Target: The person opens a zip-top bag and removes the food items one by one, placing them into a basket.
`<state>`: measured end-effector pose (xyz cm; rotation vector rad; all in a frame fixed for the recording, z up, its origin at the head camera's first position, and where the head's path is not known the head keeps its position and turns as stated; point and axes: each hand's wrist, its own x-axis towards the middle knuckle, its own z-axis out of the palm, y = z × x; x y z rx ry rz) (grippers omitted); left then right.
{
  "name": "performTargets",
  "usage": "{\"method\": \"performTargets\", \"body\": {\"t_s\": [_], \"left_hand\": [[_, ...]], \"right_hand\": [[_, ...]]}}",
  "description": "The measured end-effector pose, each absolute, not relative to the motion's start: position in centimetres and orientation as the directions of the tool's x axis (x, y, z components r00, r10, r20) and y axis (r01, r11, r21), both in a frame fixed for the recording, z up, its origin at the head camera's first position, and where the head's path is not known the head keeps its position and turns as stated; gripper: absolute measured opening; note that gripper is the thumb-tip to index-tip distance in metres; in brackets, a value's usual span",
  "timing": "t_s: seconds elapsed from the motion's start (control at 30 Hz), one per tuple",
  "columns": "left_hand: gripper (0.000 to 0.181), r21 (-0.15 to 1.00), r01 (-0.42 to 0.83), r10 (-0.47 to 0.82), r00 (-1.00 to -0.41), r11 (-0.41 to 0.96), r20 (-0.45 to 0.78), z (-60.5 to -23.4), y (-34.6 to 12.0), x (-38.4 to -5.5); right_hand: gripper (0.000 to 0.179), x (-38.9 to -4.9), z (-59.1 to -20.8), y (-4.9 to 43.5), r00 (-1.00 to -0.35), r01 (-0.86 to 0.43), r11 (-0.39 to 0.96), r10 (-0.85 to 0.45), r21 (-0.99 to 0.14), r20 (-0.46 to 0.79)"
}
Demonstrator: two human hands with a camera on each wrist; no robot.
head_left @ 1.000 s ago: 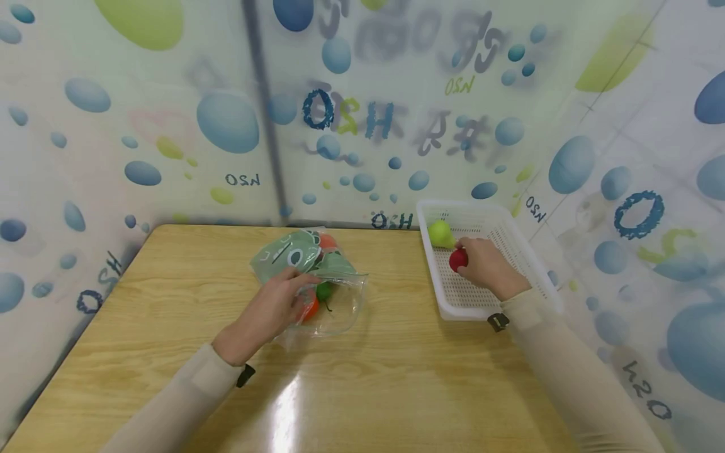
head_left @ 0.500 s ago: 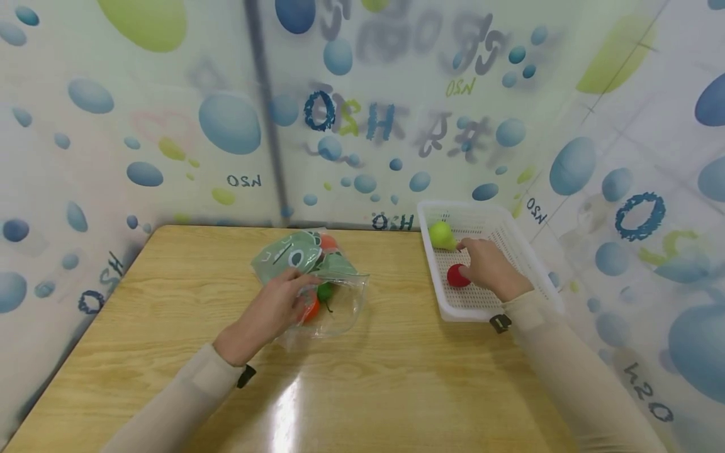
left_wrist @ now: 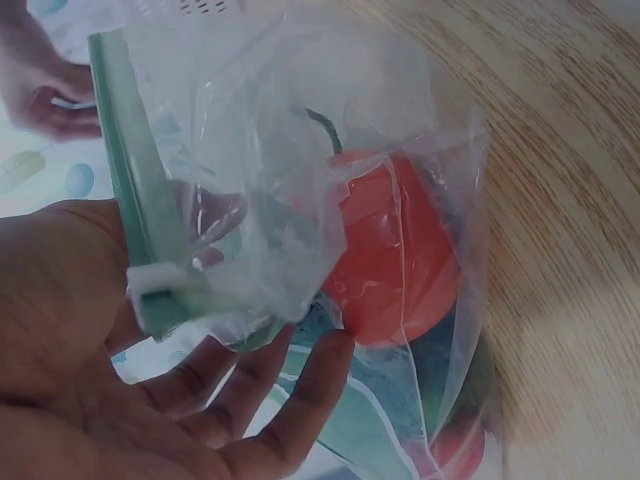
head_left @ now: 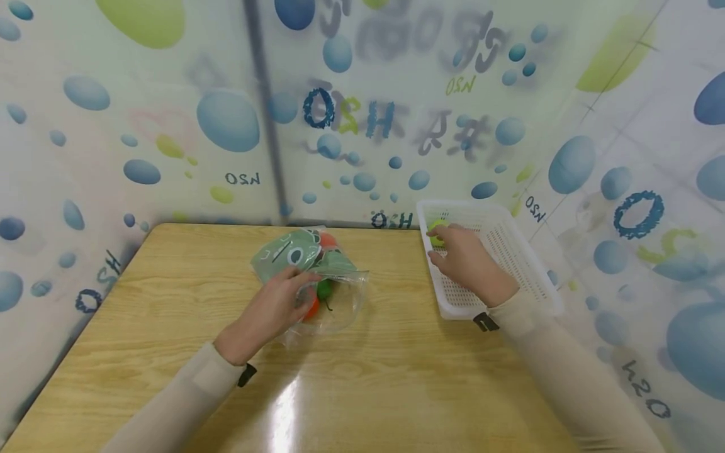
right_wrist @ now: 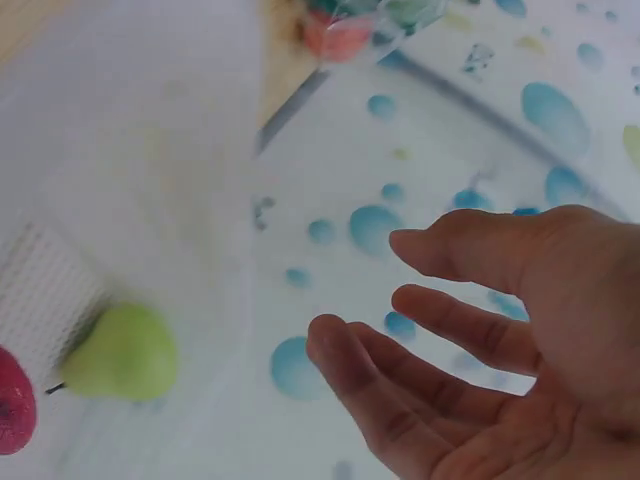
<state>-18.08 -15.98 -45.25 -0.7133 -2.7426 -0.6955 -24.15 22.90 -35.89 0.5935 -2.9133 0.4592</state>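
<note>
Left hand (head_left: pixel 272 301) has its grip curled on the edge of the clear-and-green bag (head_left: pixel 340 264), on worktop (head_left: pixel 385 390), red-orange vegetable (left_wrist: pixel 395 255) inside. Right hand (head_left: pixel 467 261) over white basket (head_left: pixel 459 313), grip parted, nothing held; green pear (right_wrist: pixel 130 355) and red fruit (right_wrist: pixel 14 402) in basket.

In the head view I observe a wooden table (head_left: pixel 385 390), visibly grained, with a bright streak of reflected light (head_left: pixel 284 412) on its near part. Beyond it I note the pale back wall (head_left: pixel 187 201), patterned with blue and green bubbles (head_left: pixel 228 121) and mirror-reversed lettering (head_left: pixel 348 116), and crossed by a dark, nearly vertical strip (head_left: pixel 263 94); the right wall (head_left: pixel 651 151) is similarly patterned.
</note>
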Motion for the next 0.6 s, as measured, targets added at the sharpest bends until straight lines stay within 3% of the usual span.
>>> {"method": "performTargets", "body": {"t_s": [0.3, 0.6], "left_hand": [[0.060, 0.421, 0.492, 0.401, -0.869, 0.762, 0.290, -44.9, -16.0, -18.0], [0.059, 0.416, 0.513, 0.416, -0.856, 0.751, 0.306, -44.6, -16.1, -18.0]], "right_hand": [[0.035, -21.9, -35.1, 18.0, -0.809, -0.582, 0.763, -0.509, -0.280, 0.294], [0.028, -20.1, -35.6, 13.8, -0.680, -0.730, 0.637, -0.643, -0.247, 0.351]]}}
